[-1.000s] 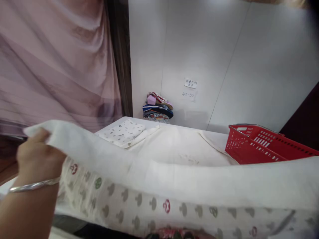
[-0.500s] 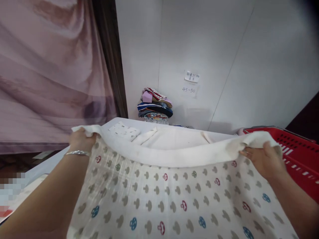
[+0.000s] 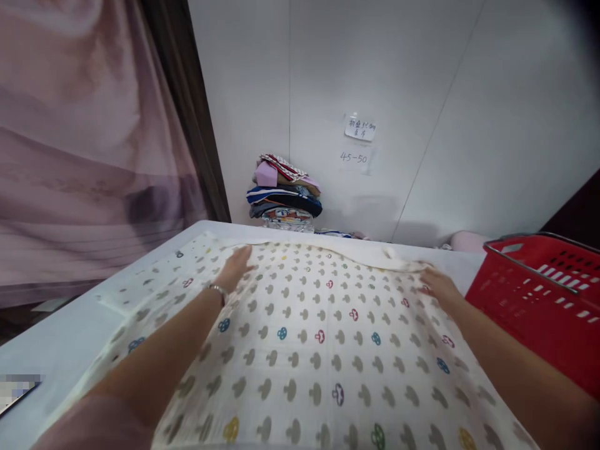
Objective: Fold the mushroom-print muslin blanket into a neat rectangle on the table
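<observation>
A large white cloth [image 3: 316,337] printed with grey and coloured mushrooms lies spread over the white table [image 3: 28,350], running down toward me. My left hand [image 3: 237,265], with a silver bangle at the wrist, lies on the cloth near its far left part, fingers stretched out. At the far right corner, my right hand [image 3: 437,282] has its fingertips on the cloth's plain white border, which is bunched there; that hand is slightly blurred. Another white printed fabric [image 3: 135,281] shows under or beside the cloth at the left.
A red plastic basket [image 3: 529,312] with a metal handle stands right of the table. Behind the far edge, a stack of folded fabrics [image 3: 284,194] rests against the white wall [image 3: 375,62]. A pink curtain [image 3: 70,156] hangs at left, and a dark-edged device [image 3: 19,394] lies front left.
The cloth, held up by both hands at its white border, has come down flat onto the table. My hands moved forward and closer together; the left has let go of the border.
</observation>
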`<state>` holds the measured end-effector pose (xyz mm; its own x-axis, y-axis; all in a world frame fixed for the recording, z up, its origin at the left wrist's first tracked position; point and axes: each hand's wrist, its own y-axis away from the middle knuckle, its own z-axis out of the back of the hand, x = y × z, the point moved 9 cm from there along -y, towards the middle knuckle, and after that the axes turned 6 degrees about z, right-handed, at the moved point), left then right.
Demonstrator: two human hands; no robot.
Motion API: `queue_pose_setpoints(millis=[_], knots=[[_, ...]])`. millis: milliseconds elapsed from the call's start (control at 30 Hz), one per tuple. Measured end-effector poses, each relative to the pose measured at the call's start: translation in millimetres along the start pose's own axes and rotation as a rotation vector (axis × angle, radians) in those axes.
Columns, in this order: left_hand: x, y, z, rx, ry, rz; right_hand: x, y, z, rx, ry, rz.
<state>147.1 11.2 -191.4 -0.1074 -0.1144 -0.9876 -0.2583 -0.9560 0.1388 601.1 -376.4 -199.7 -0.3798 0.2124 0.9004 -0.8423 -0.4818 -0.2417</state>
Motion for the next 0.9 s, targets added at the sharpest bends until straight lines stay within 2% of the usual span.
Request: queue_pose_setpoints(millis=[67,100,200,333,400,467,533,633,700,800,900], knots=[[23,35,-13.5,0.149,-0.264,-0.058,-27,43,-11,0.126,0.073,-0.103],[30,56,-18.2,0.236,-0.406,-0.111,-35,65,-12,0.178,0.153,-0.104],[39,132,-16.8,0.425,-0.7,-0.321,-39,122,-6,0.329,0.278,0.077],[55,224,-4.5,0.627,-0.942,-0.561,-49,174,30,0.41,0.464,0.264],[68,252,1.6,0.686,-1.021,-0.635,-62,192,52,0.458,0.525,0.277],[79,260,8.0,0.651,-1.093,-0.667,-73,206,76,0.468,0.568,0.274],[85,257,11.5,0.556,-1.155,-0.686,-76,217,95,0.463,0.602,0.308],[86,248,6.3,0.434,-1.224,-0.713,-71,231,106,0.498,0.639,0.411],[81,243,-2.4,0.389,-1.253,-0.718,-65,233,106,0.516,0.668,0.464],[64,241,-12.5,0.335,-1.285,-0.708,-54,219,109,0.47,0.745,0.474],[41,250,-7.7,0.286,-1.285,-0.724,-38,205,122,0.428,0.79,0.456]])
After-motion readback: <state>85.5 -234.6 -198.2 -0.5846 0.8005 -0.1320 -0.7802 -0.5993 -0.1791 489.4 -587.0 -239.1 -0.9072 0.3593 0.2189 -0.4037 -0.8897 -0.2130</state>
